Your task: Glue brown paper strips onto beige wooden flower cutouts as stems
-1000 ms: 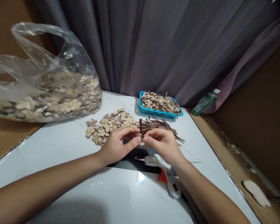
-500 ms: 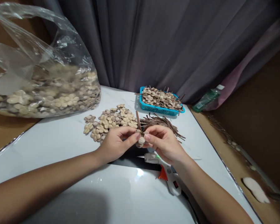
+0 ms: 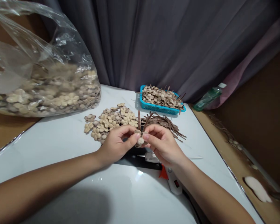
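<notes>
Between my two hands is a small fabric flower (image 3: 140,141) with a pale round centre. My left hand (image 3: 118,141) pinches its left side with thumb and forefinger, and my right hand (image 3: 164,143) pinches the right side. Two ends of a brown ribbon strip (image 3: 139,119) stick up behind the flower in a V. Under my right hand a white glue gun (image 3: 151,157) with an orange trigger lies on a dark mat (image 3: 126,161), its metal nozzle pointing left; my wrist hides part of it.
Behind my hands lie a heap of beige and greyish flowers (image 3: 109,119) and a bundle of brown strips (image 3: 170,126). A blue basket (image 3: 160,108) of finished-looking pieces stands at the back. A clear plastic bag (image 3: 67,90) of flowers is left, a green bottle (image 3: 207,99) right.
A second ribbon end now shows upright beside the first, above my right fingers. Both hands keep their pinch on the flower and have barely moved.
</notes>
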`<act>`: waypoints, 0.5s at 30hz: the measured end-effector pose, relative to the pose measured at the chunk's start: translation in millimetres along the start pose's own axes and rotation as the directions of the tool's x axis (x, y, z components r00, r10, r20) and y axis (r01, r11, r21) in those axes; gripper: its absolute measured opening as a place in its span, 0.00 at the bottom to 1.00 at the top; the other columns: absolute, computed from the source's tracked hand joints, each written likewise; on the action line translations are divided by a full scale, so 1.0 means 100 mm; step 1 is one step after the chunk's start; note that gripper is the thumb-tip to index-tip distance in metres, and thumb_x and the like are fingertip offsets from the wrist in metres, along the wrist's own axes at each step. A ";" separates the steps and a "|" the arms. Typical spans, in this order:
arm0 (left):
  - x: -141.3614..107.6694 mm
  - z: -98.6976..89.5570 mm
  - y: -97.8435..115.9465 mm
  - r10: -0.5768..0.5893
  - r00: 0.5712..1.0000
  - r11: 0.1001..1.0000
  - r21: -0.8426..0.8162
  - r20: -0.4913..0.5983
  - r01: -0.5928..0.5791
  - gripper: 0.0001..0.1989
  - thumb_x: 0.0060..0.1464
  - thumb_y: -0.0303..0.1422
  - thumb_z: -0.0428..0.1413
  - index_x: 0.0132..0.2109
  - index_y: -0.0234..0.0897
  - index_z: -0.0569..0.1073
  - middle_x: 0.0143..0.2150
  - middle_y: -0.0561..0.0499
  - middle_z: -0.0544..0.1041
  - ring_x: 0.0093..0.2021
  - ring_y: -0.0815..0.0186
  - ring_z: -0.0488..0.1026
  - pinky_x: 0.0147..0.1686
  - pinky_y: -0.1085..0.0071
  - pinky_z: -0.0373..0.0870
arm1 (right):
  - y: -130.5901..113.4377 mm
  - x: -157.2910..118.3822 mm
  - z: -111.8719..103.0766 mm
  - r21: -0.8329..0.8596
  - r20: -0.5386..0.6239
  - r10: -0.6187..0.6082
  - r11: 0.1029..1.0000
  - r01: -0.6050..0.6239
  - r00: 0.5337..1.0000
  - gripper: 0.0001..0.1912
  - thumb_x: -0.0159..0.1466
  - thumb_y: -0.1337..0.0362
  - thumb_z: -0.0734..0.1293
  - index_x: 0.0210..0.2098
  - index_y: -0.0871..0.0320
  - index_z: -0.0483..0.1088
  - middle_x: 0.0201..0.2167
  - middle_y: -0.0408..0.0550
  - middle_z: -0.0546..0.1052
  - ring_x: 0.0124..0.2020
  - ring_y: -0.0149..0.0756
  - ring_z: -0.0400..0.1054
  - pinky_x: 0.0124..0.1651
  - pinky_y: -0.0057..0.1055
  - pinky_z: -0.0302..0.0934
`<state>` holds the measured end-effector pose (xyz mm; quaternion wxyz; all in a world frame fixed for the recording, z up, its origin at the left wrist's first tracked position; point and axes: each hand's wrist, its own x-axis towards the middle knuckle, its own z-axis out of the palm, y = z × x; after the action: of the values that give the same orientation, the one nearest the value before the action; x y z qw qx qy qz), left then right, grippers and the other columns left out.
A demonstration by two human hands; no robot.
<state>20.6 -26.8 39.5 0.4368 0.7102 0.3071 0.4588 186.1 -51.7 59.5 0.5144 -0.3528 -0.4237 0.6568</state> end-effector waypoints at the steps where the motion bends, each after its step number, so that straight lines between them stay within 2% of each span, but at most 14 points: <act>1: 0.00 0.00 0.00 -0.010 1.000 1.000 -0.014 0.008 0.010 0.08 0.57 0.32 0.54 0.31 0.34 0.70 0.26 0.56 0.70 0.27 0.73 0.67 0.28 0.79 0.65 | 0.00 0.00 0.00 0.003 0.000 0.002 1.000 -0.002 1.000 0.06 0.53 0.68 0.73 0.28 0.60 0.72 0.23 0.39 0.75 0.25 0.24 0.70 0.30 0.21 0.68; 5: 0.00 0.01 0.01 -0.034 0.999 0.998 -0.058 0.021 0.035 0.07 0.57 0.32 0.54 0.31 0.34 0.70 0.26 0.56 0.70 0.27 0.74 0.68 0.29 0.80 0.66 | 0.01 -0.01 0.00 0.004 -0.006 -0.005 1.000 0.005 1.000 0.05 0.54 0.68 0.73 0.28 0.61 0.72 0.23 0.40 0.75 0.24 0.23 0.69 0.29 0.19 0.67; 15: -0.02 0.03 0.02 -0.005 0.999 0.990 -0.143 -0.048 -0.002 0.04 0.56 0.30 0.55 0.34 0.36 0.74 0.26 0.57 0.74 0.25 0.75 0.71 0.27 0.82 0.68 | 0.00 -0.03 0.05 -0.073 -0.032 -0.114 0.991 0.112 0.993 0.03 0.57 0.69 0.71 0.28 0.59 0.72 0.20 0.37 0.73 0.21 0.20 0.66 0.27 0.16 0.62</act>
<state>22.4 -30.3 40.4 0.4794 0.6656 0.2846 0.4962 182.6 -55.0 61.3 0.5455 -0.3580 -0.4566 0.6048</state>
